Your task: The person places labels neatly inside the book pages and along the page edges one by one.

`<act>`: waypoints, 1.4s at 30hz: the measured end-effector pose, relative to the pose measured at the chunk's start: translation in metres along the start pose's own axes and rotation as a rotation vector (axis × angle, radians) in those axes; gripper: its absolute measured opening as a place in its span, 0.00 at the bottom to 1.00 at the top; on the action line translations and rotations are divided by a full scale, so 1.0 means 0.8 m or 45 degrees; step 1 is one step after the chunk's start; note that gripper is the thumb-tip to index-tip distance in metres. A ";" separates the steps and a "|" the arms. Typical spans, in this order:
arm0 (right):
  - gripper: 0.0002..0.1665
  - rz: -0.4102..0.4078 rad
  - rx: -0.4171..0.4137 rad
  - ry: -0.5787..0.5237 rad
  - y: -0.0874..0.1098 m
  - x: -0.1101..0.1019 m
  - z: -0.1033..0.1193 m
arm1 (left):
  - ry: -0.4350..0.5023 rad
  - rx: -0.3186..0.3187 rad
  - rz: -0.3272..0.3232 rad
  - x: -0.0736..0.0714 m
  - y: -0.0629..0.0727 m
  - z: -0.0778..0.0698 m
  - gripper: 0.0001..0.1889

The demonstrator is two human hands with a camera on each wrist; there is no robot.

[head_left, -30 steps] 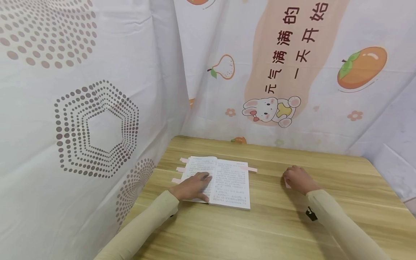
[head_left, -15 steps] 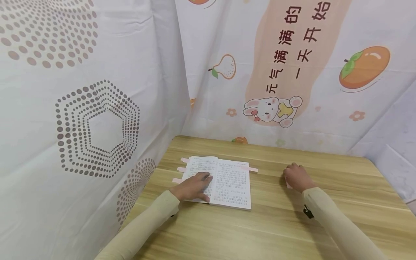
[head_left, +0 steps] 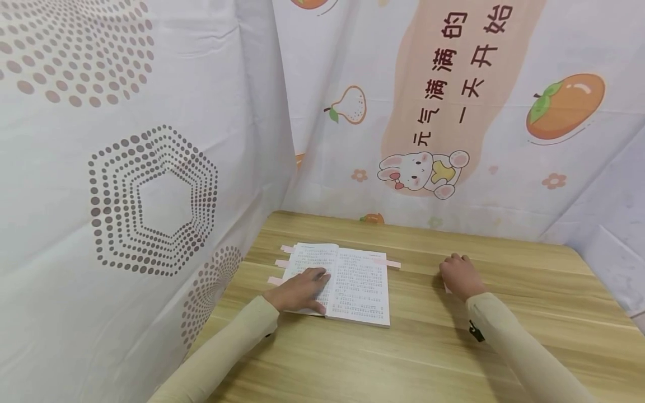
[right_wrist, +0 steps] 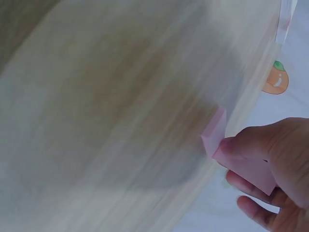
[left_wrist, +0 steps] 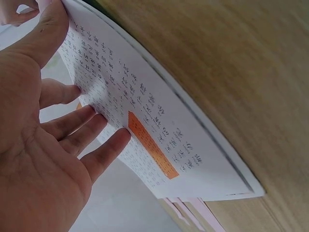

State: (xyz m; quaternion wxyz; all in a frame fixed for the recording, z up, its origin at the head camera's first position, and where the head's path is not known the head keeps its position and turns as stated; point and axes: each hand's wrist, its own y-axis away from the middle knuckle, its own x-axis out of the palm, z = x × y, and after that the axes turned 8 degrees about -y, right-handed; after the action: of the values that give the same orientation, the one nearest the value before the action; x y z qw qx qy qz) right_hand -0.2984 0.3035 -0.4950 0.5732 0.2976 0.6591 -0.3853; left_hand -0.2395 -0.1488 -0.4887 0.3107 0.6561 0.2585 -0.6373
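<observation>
An open book [head_left: 359,291] of printed pages lies on the table, with pink sticky tabs [head_left: 281,263] jutting from its left edge and a pink tab [head_left: 391,263] from its right. My left hand [head_left: 301,290] rests on the left page, fingers spread. In the left wrist view its fingertips touch the print beside an orange strip [left_wrist: 152,145]. Off to the right, my right hand [head_left: 461,275] pinches a small pad of pink sticky notes [right_wrist: 253,171] between thumb and fingers. One end of the pink paper stands bent up past the thumb.
The wood-grain table [head_left: 342,364] runs under both forearms. A white curtain with dotted patterns [head_left: 156,201] stands close on the left, and a printed curtain [head_left: 322,184] hangs behind the table's far edge.
My right forearm has shifted slightly left, and less of the pink paper shows under that hand in the head view. The left hand and the book stay in place.
</observation>
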 end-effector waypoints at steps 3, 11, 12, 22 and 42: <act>0.14 0.013 -0.002 0.030 0.000 0.001 0.000 | -0.013 0.004 -0.005 0.003 0.000 0.001 0.52; 0.10 0.022 -0.002 0.071 -0.003 0.001 -0.007 | -0.040 0.003 0.004 0.007 -0.001 0.004 0.52; 0.09 0.027 0.002 0.066 -0.004 0.001 -0.008 | -0.042 0.006 0.002 0.007 -0.001 0.004 0.52; 0.09 0.027 0.020 -0.018 -0.005 -0.006 -0.008 | -0.033 0.008 0.004 0.001 0.000 0.001 0.51; 0.10 0.020 0.000 0.041 -0.012 -0.002 -0.008 | -0.040 0.022 -0.012 0.003 0.001 0.003 0.51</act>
State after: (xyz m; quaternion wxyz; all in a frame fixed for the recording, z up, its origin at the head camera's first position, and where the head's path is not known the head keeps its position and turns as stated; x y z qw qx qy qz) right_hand -0.3097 0.3039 -0.4918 0.5656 0.3087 0.6659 -0.3760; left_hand -0.2406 -0.1509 -0.4909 0.3061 0.6476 0.2511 -0.6510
